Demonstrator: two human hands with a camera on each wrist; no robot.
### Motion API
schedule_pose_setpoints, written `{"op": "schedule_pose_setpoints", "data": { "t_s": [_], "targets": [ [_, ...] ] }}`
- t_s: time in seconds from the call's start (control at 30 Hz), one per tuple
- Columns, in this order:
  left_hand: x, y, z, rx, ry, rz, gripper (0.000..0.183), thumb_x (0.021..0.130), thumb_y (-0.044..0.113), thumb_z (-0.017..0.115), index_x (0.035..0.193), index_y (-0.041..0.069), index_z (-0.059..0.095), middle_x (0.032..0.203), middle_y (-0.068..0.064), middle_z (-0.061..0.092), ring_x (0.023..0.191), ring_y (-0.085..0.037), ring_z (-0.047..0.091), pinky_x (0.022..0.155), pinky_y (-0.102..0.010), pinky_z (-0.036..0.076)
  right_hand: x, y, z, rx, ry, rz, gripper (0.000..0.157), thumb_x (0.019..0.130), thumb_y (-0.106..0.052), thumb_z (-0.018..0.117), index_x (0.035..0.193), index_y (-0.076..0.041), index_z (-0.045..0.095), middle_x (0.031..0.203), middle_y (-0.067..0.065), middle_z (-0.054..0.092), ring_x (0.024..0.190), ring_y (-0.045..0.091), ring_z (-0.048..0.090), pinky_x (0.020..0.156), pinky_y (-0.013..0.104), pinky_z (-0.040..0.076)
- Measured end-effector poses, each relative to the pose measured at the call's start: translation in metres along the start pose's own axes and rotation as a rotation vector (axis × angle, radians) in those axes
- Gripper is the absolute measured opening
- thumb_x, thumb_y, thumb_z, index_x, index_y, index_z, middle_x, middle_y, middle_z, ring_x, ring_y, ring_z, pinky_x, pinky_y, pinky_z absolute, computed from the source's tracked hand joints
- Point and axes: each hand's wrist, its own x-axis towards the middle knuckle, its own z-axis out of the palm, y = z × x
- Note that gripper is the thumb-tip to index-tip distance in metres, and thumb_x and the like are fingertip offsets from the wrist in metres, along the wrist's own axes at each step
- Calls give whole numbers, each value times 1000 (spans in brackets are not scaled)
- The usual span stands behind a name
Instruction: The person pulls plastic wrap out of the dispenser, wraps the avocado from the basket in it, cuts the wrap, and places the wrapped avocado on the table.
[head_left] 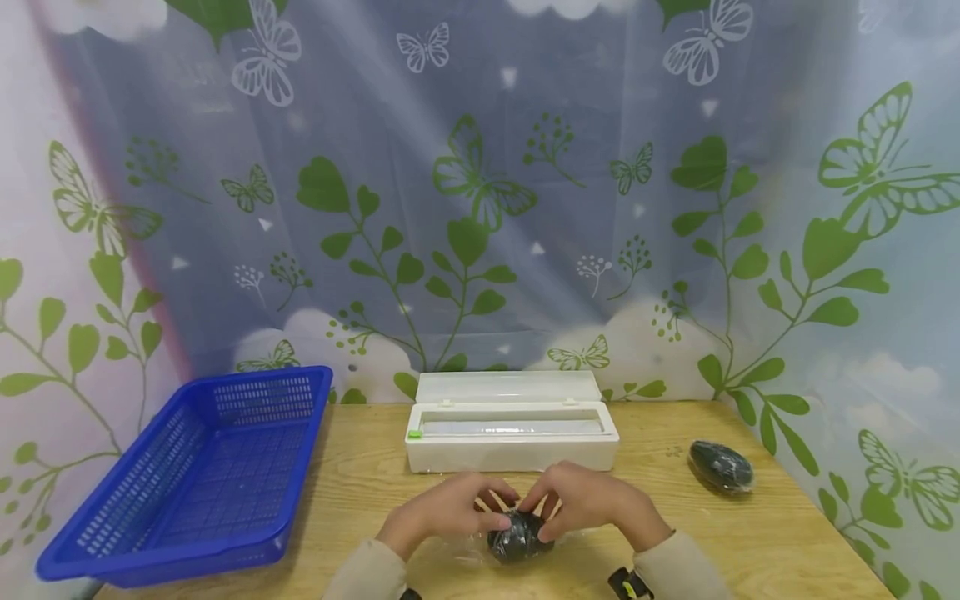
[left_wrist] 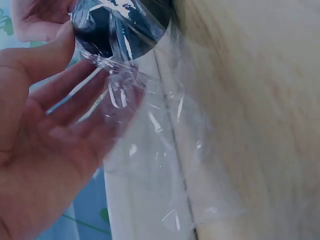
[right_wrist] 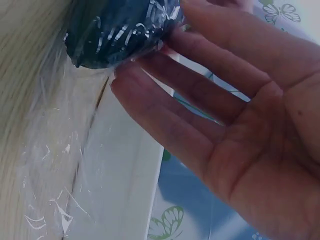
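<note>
A dark, shiny oval thing (head_left: 517, 540) is at the front middle of the table, between both hands, with clear plastic film (left_wrist: 155, 125) wrapped over it. My left hand (head_left: 457, 504) pinches the film at its left side, thumb on the near face. From the other side my right hand (head_left: 585, 497) holds it between thumb and fingertips. Loose film trails off both ends of the thing, in the left wrist view and as a crinkled sheet (right_wrist: 55, 165) in the right wrist view. The thing's exact kind is hidden by the shiny wrap.
Behind the hands stands a white film dispenser box (head_left: 512, 456), lid raised, a roll inside and a green slider (head_left: 415, 434) at its left. A blue plastic basket (head_left: 285, 500) occupies the left side. Another dark oval thing (head_left: 722, 467), film-wrapped, lies at the right. A patterned curtain hangs behind.
</note>
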Motion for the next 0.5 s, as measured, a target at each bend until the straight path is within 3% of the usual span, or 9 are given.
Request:
{"op": "schedule_pose_setpoints", "data": {
  "t_s": [0.13, 0.27, 0.5],
  "targets": [
    [0, 4, -1, 128, 97, 87, 24, 95, 19, 76, 117, 11, 76, 117, -3, 75, 105, -14, 69, 87, -25, 58, 3, 0, 2, -37, 6, 3, 34, 84, -3, 82, 118, -4, 76, 117, 11, 77, 91, 15, 77, 75, 18, 58],
    [0, 11, -1, 280, 150, 181, 9, 93, 12, 77, 101, 12, 81, 99, 2, 79, 90, -3, 69, 81, -19, 58, 5, 1, 3, -72, 19, 0, 34, 85, -6, 82, 119, -3, 76, 115, 11, 78, 90, 13, 77, 74, 17, 58],
    [1, 18, 2, 403, 157, 105, 13, 95, 9, 73, 104, 11, 83, 95, 3, 81, 81, 4, 67, 70, -10, 52, 7, 2, 10, -112, 59, 47, 38, 84, -10, 85, 119, -2, 76, 116, 11, 78, 89, 16, 76, 73, 18, 57]
  ]
}}
